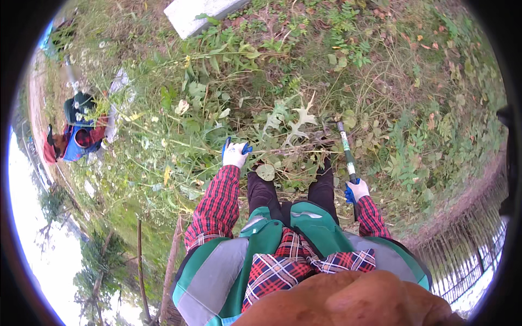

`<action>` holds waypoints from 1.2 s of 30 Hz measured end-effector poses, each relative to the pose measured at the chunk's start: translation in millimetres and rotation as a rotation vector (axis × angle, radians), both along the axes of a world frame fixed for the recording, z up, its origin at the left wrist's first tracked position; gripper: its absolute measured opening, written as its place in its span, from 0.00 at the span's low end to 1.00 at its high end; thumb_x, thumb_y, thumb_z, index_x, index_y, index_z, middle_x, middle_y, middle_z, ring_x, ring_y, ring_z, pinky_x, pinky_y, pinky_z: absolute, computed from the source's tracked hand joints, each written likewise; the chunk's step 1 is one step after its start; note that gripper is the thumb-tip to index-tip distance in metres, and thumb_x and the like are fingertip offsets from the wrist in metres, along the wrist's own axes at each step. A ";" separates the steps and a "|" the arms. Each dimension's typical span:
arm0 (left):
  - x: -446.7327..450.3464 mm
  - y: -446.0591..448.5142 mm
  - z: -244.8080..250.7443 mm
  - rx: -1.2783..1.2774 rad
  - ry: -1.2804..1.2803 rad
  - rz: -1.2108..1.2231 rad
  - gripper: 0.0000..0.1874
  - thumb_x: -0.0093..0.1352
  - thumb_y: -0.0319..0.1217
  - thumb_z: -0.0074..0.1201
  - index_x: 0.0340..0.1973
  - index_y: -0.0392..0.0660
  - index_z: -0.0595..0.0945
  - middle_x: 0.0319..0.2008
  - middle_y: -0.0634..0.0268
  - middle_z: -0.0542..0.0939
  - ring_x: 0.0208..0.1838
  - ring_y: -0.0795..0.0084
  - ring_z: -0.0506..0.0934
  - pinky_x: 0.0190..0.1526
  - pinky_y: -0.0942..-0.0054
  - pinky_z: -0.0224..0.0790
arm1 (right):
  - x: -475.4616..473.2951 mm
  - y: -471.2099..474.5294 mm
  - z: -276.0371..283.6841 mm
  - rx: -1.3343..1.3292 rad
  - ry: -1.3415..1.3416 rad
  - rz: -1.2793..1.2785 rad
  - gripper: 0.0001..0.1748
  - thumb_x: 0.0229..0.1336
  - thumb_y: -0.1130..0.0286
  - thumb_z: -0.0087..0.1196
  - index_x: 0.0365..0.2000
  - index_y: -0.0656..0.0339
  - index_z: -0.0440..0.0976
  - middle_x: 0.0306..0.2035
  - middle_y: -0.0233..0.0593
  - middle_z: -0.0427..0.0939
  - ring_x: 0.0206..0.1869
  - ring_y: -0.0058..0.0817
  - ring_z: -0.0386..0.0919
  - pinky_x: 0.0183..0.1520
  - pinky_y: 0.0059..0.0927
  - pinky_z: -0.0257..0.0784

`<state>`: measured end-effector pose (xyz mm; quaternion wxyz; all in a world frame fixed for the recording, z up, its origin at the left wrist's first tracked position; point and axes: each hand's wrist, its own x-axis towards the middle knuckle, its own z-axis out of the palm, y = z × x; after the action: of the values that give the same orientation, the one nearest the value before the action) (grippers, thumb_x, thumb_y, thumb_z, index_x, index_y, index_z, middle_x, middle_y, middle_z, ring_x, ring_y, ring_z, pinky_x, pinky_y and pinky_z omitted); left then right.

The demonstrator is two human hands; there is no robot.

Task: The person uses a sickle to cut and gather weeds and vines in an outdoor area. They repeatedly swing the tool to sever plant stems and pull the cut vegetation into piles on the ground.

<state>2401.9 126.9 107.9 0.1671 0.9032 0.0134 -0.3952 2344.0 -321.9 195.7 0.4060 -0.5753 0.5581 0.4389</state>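
Observation:
My left hand (235, 153), in a white glove with blue-coated fingers, is closed around a weed stalk. The leafy part of the stalk (183, 143) spreads off to the left, and thin brownish stems (289, 150) run from the hand across to the right. In a matching glove, my right hand (357, 190) grips the dark handle of a hand tool (347, 153) with a pale printed section. The tool points away from me over the weeds; its head is small and partly lost among leaves. Pale lobed leaves (302, 120) stand between the hands, just beyond my feet.
A white block-like slab (200, 16) lies at the far top. To the left, another person in a blue vest (81, 140) bends over among the weeds. Thin tree trunks (171, 269) rise at lower left, and a metal fence (469, 261) runs along the lower right.

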 end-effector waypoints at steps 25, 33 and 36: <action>5.2 -191.4 28.2 0.043 -0.158 -0.153 0.32 0.60 0.45 0.55 0.59 0.52 0.67 0.43 0.51 0.74 0.47 0.52 0.71 0.52 0.56 0.60 | -38.5 -139.0 -115.5 -0.465 -0.027 0.152 0.25 0.47 0.54 0.57 0.40 0.60 0.69 0.32 0.47 0.78 0.35 0.39 0.79 0.40 0.37 0.73; 50.0 -312.8 -10.5 0.182 0.011 -0.501 0.51 0.54 0.61 0.53 0.66 0.51 0.51 0.60 0.51 0.63 0.64 0.54 0.60 0.66 0.54 0.41 | -46.6 -203.7 -93.1 -0.318 -0.466 -0.344 0.14 0.52 0.69 0.57 0.30 0.62 0.62 0.16 0.34 0.69 0.13 0.23 0.69 0.15 0.26 0.66; 61.7 -342.3 -29.3 0.259 0.125 -0.503 0.53 0.55 0.64 0.50 0.67 0.53 0.47 0.64 0.52 0.58 0.67 0.55 0.55 0.67 0.55 0.38 | 1.0 -258.8 -99.4 -0.390 -0.620 -0.652 0.12 0.54 0.71 0.55 0.31 0.62 0.61 0.15 0.36 0.68 0.13 0.24 0.68 0.13 0.27 0.63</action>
<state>2463.5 -215.4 78.6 -0.0542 0.8659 -0.1506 -0.4740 2345.0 -580.6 96.3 0.5540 -0.5395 0.6339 -0.0156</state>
